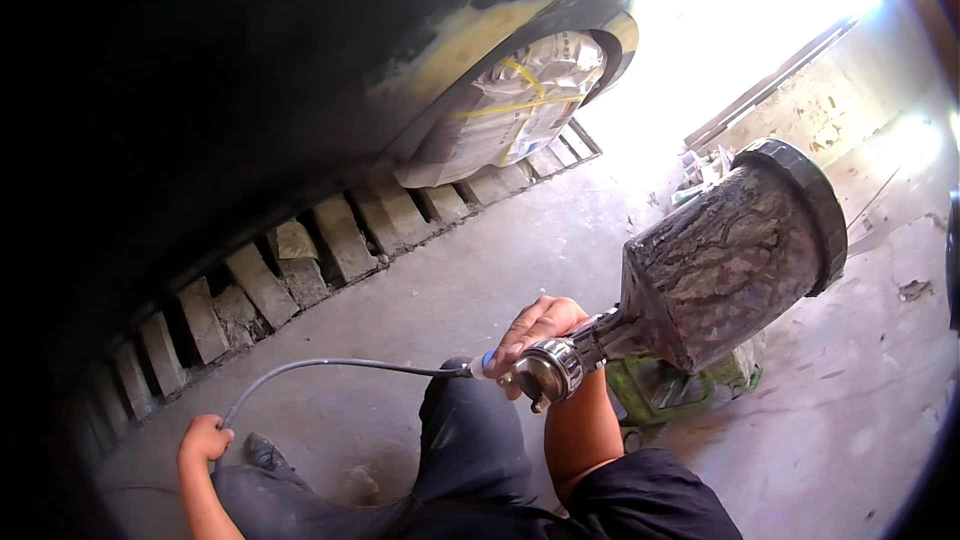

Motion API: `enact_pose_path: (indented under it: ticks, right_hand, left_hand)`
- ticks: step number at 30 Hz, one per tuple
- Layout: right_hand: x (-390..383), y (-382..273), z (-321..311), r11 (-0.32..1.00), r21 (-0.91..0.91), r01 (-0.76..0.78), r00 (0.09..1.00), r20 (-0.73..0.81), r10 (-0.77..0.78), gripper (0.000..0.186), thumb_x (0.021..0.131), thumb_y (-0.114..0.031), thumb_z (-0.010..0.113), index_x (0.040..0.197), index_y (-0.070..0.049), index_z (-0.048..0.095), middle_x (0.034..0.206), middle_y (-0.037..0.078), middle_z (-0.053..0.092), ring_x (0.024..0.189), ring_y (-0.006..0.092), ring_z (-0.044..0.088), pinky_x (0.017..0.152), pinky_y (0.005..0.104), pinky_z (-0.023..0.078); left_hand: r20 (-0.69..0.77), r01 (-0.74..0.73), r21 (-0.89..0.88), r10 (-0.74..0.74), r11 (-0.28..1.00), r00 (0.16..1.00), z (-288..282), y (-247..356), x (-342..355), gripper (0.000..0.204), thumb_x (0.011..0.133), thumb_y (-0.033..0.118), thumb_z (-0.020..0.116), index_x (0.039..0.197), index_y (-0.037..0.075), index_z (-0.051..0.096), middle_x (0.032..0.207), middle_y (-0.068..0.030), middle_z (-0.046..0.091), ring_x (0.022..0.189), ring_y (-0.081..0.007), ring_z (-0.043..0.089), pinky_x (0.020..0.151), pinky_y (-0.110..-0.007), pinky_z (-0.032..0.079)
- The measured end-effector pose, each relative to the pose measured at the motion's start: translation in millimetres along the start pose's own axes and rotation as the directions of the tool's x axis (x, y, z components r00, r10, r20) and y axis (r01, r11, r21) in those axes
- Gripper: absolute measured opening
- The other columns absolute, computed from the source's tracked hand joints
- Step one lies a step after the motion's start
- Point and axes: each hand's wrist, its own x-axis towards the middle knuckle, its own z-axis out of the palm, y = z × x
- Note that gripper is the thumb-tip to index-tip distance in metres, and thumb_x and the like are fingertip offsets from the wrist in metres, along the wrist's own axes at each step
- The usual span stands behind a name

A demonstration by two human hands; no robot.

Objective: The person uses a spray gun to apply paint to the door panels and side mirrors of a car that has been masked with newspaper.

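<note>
My right hand (535, 332) is wrapped tight round the spray gun (600, 345) at mid-frame, its paint-crusted cup (725, 260) tipped toward the right. My left hand (203, 437), lower left, is fisted on the grey air hose (330, 365). I judge I'm between passes; next I'd aim at the filler-patched car panel (450, 50) upper centre.

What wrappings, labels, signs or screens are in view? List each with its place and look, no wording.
Printed paper wrapping: covers the car wheel at upper centre; whitish sheets crossed by yellow tape strips.
Paint-crusted spray gun cup: in the right hand, centre right; grey-brown cylinder, dark lid, no label showing.
Green container: on the concrete floor behind the cup; markings cannot be made out.
No signs or screens.
</note>
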Motion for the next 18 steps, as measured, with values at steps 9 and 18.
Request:
enact_pose_path:
  ticks: [9, 18]
  right_hand:
    - [-0.5, -4.7, 19.8, 0.992, 0.035, -0.123, 0.975, -0.181, 0.127, 0.038, 0.079, -0.021, 0.071, 0.098, 0.011, 0.063, 0.093, 0.033, 0.062, 0.089, 0.0445, 0.064, 0.070, 0.0492, 0.055]
    - [12.2, 38.3, 55.9, 0.491, -0.725, -0.482, 0.855, -0.512, 0.083, 0.020, 0.082, -0.004, 0.060, 0.103, -0.002, 0.060, 0.093, 0.010, 0.062, 0.086, 0.0208, 0.059, 0.072, 0.0312, 0.047]
  left_hand:
    - [0.063, 0.062, -0.028, -0.060, 0.998, 0.996, 1.1, -2.1, -1.1, 0.023, 0.076, 0.016, 0.065, 0.083, -0.005, 0.063, 0.070, -0.0131, 0.066, 0.063, -0.0208, 0.064, 0.062, -0.035, 0.050]
    - [0.124, 0.003, 0.129, -0.020, 0.992, 0.992, 7.7, 0.2, 4.2, 0.025, 0.082, 0.023, 0.064, 0.079, -0.002, 0.065, 0.070, -0.0109, 0.066, 0.064, -0.0199, 0.063, 0.063, -0.036, 0.049]
